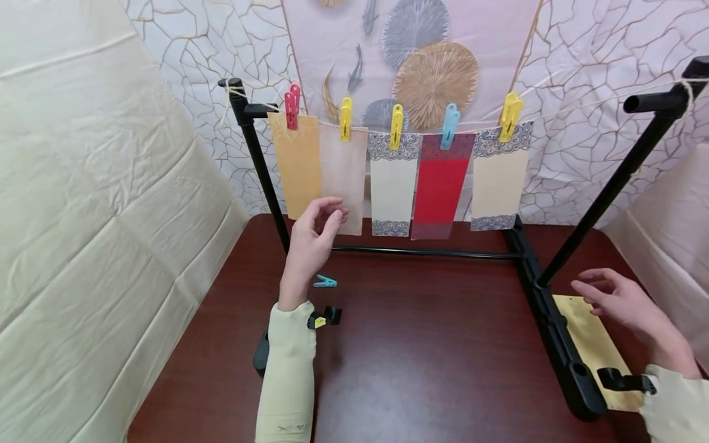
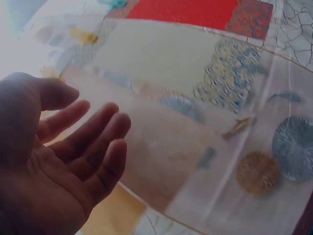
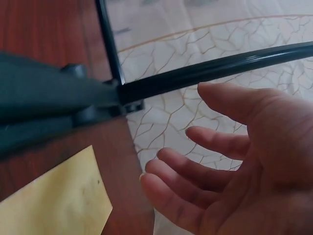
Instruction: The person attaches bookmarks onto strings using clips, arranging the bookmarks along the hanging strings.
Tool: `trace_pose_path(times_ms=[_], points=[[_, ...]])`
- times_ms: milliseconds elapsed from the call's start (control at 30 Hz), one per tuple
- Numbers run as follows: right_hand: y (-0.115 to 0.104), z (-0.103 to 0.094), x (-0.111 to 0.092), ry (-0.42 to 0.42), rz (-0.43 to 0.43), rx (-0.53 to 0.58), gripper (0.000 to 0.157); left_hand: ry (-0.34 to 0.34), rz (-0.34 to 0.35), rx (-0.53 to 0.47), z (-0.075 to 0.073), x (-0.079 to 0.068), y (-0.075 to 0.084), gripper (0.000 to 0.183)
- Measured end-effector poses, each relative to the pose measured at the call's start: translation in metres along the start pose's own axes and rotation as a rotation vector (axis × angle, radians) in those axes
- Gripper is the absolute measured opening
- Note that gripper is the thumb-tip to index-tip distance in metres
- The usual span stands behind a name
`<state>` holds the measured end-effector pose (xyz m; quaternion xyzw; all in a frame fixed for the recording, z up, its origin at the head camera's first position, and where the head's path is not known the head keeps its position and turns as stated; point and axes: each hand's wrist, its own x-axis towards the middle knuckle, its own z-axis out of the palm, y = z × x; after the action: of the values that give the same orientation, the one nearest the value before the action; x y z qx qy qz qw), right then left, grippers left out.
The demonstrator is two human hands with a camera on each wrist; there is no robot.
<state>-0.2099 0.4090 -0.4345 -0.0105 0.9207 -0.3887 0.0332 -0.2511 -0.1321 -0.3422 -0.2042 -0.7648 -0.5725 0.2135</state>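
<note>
My left hand point(image 1: 316, 237) is raised in front of a pale pink paper strip point(image 1: 344, 178), fingers loosely bent and holding nothing. Left of that strip hangs an orange-yellow one point(image 1: 299, 160) under a red clothespin point(image 1: 291, 109); a yellow clothespin point(image 1: 346, 119) pins the pink. Further along the string are a white patterned strip point(image 1: 393, 191), a red one point(image 1: 443, 181) and a cream patterned one point(image 1: 500, 184), each under its own clothespin. My right hand point(image 1: 626, 304) hovers with relaxed, empty fingers by the rack's right side, above a yellow paper sheet point(image 1: 592, 351) on the table.
A black rack point(image 1: 600, 203) carries the string between its two posts, and its right foot point(image 1: 578, 381) runs toward me. One loose blue clothespin point(image 1: 325, 282) lies on the brown table point(image 1: 421, 344) near my left wrist. Pale cloth point(image 1: 111, 215) drapes the left side.
</note>
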Motion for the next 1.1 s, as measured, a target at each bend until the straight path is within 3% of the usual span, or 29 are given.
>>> trace_pose_path(times_ms=[267, 467, 567, 767, 1100], points=[[0.009, -0.003, 0.002, -0.081, 0.044, -0.149, 0.064, 0.011, -0.120, 0.052, -0.011, -0.014, -0.034, 0.029], [0.015, -0.005, 0.000, -0.110, 0.081, -0.262, 0.068, -0.083, -0.234, 0.141, -0.012, -0.022, -0.056, 0.031], [0.019, -0.003, -0.001, -0.108, 0.077, -0.293, 0.067, -0.105, -0.273, 0.204, -0.012, -0.024, -0.063, 0.031], [0.027, 0.000, -0.001, -0.123, 0.086, -0.355, 0.070, -0.077, -0.337, 0.265, -0.012, -0.028, -0.077, 0.032], [0.031, 0.006, -0.002, -0.179, 0.092, -0.380, 0.080, -0.192, -0.474, 0.398, -0.006, -0.036, -0.097, 0.032]])
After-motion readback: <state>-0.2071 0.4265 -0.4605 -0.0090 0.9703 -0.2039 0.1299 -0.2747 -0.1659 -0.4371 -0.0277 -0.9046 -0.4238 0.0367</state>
